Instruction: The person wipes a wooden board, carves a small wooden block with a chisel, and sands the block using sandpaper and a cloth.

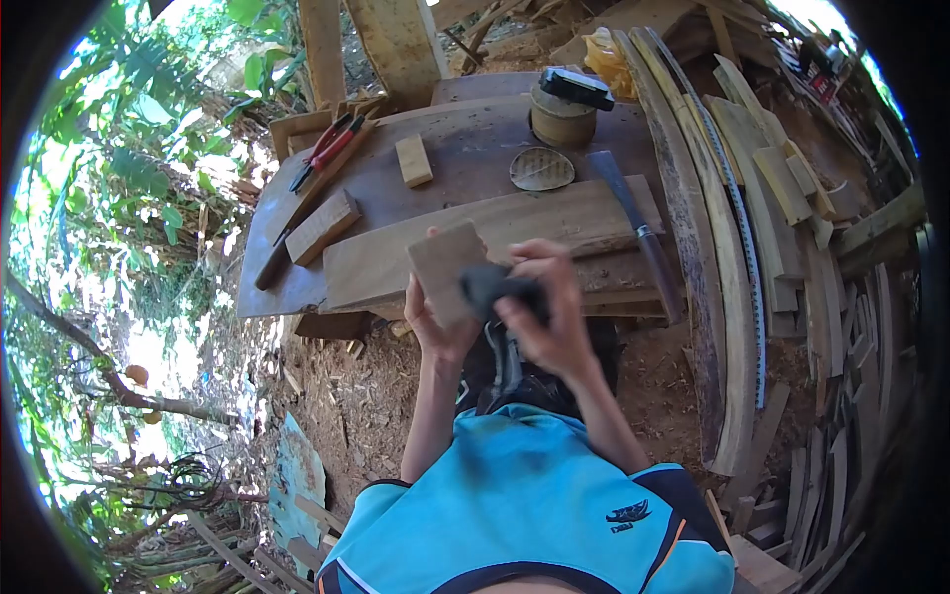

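My left hand (442, 332) holds a flat, light brown wooden piece (443, 265) up in front of my body, over the near edge of the workbench. Its fingers wrap round the lower and back edges. A dark, blurred cloth (500, 289) is gripped in my right hand (549, 302), at the right side of the wooden piece. The cloth overlaps that side; whether it presses on the surface cannot be made out. Beyond both hands, a long board (396, 257) lies across the bench.
On the workbench (465, 129) are a machete (633, 223), red-handled pliers (330, 147), wooden blocks (414, 161), a woven disc (542, 169) and a round container (562, 119) with a dark object on top. Long planks (693, 247) stand at the right.
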Motion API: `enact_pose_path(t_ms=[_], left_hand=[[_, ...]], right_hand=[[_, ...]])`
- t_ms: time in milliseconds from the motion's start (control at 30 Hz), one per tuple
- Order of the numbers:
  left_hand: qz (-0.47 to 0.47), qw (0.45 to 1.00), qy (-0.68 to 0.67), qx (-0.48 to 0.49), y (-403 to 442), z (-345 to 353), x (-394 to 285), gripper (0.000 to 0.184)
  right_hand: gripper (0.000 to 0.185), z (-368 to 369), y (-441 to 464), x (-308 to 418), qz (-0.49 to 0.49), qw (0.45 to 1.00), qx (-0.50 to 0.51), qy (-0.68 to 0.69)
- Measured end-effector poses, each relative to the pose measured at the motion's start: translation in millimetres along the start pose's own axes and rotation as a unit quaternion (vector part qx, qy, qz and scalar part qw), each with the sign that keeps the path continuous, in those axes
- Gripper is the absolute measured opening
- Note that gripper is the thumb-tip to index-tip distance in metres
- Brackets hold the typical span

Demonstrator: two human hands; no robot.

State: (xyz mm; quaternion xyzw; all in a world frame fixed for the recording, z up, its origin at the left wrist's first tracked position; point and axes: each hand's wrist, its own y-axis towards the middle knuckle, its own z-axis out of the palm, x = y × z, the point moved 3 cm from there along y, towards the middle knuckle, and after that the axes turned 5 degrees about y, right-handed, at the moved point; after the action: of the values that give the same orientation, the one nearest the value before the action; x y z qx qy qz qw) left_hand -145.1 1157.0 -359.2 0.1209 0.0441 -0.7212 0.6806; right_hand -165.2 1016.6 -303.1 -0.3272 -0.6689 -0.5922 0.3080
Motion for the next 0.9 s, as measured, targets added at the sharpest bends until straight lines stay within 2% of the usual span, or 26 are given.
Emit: enact_pose_path(t_ms=[33, 133, 167, 233, 267, 333, 400, 433, 500, 533, 567, 633, 700, 767, 800, 867, 900], left_hand=[[-0.049, 0.997, -0.024, 0.056, -4, -3, -1, 0.062], [-0.060, 0.972, 0.210, 0.092, -8, 11, 5, 0.063], [-0.049, 0.978, 0.199, 0.046, -12, 15, 9, 0.059], [-0.037, 0.957, 0.287, -0.028, -23, 19, 5, 0.058], [-0.031, 0.941, 0.330, -0.063, -27, 19, 3, 0.058], [-0.004, 0.920, 0.389, -0.058, -30, 15, 5, 0.058], [-0.008, 0.899, 0.438, -0.024, -29, 15, -5, 0.059], [-0.004, 0.896, 0.444, 0.000, -28, 18, -14, 0.058], [0.049, 0.934, 0.354, -0.029, -16, 23, -19, 0.055], [0.076, 0.947, 0.309, -0.047, -12, 23, -22, 0.054], [0.065, 0.929, 0.354, -0.081, -13, 21, -28, 0.054], [0.060, 0.923, 0.359, -0.127, -16, 11, -21, 0.054], [0.039, 0.918, 0.350, -0.183, -20, 24, -9, 0.052], [0.050, 0.888, 0.436, -0.139, -29, 21, -9, 0.049], [0.054, 0.869, 0.478, -0.117, -32, 19, -9, 0.048], [0.048, 0.900, 0.419, -0.109, -31, 19, -19, 0.050], [0.054, 0.914, 0.386, -0.114, -28, 21, -24, 0.050]], right_hand=[[0.031, 16, -3, 7, -0.032, 0.999, 0.029, -0.024], [0.040, 47, -11, 12, -0.095, 0.974, 0.106, -0.179], [0.041, 46, -5, 11, -0.087, 0.977, 0.100, -0.167], [0.043, 42, 21, 3, -0.070, 0.983, 0.089, -0.142], [0.042, 39, 32, -5, -0.035, 0.995, 0.040, -0.084], [0.040, 36, 48, -22, 0.031, 0.997, -0.058, 0.030], [0.041, 46, 31, -22, 0.005, 0.999, -0.026, 0.023], [0.042, 53, 17, -19, -0.014, 0.999, -0.009, 0.041], [0.044, 66, -5, 0, -0.017, 0.997, -0.038, 0.061], [0.044, 68, -5, 1, -0.031, 0.999, 0.000, 0.033], [0.045, 70, -5, 4, -0.041, 0.998, 0.039, 0.007], [0.046, 69, 7, 3, -0.050, 0.993, 0.109, -0.012], [0.045, 61, 26, -8, -0.017, 0.992, 0.097, 0.075], [0.045, 59, 32, -24, 0.030, 0.982, 0.078, 0.170], [0.046, 61, 27, -27, 0.025, 0.985, 0.060, 0.158], [0.047, 67, 0, -23, 0.018, 0.991, 0.024, 0.134], [0.047, 72, -12, -12, 0.014, 0.990, 0.043, 0.133]])
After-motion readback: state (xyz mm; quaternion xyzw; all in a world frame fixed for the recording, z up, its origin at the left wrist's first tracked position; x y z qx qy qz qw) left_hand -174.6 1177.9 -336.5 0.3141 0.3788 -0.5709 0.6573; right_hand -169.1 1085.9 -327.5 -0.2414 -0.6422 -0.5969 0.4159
